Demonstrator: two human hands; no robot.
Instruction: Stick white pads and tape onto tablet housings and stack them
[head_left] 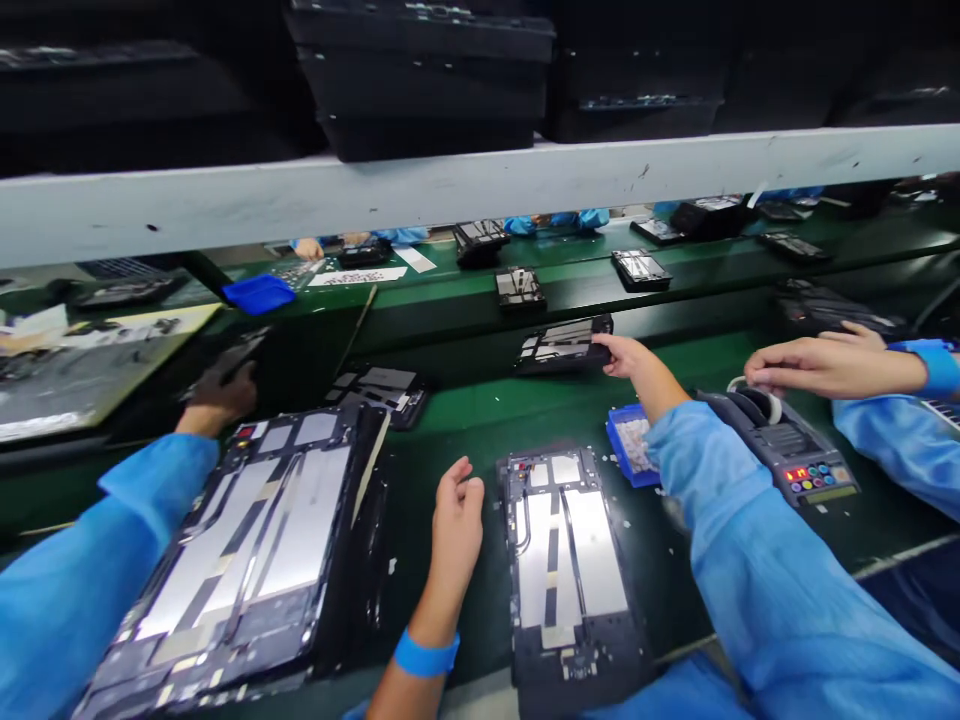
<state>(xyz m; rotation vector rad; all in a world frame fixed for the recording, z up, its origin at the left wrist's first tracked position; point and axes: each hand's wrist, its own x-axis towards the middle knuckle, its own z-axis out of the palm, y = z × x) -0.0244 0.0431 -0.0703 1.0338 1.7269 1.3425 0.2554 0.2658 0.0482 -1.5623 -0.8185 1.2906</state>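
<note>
Right grip (626, 355) pinches the far panel (562, 345); left grip (457, 515), seemingly loosely curled, rests beside the near panel (566, 560).

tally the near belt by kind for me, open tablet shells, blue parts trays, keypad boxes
open tablet shells: 4
blue parts trays: 1
keypad boxes: 1
total: 6

Right hand (626, 358) grips tablet frame (564, 345) on green belt (487, 415) (left hand (217, 397) on dark part (238, 358)).
</note>
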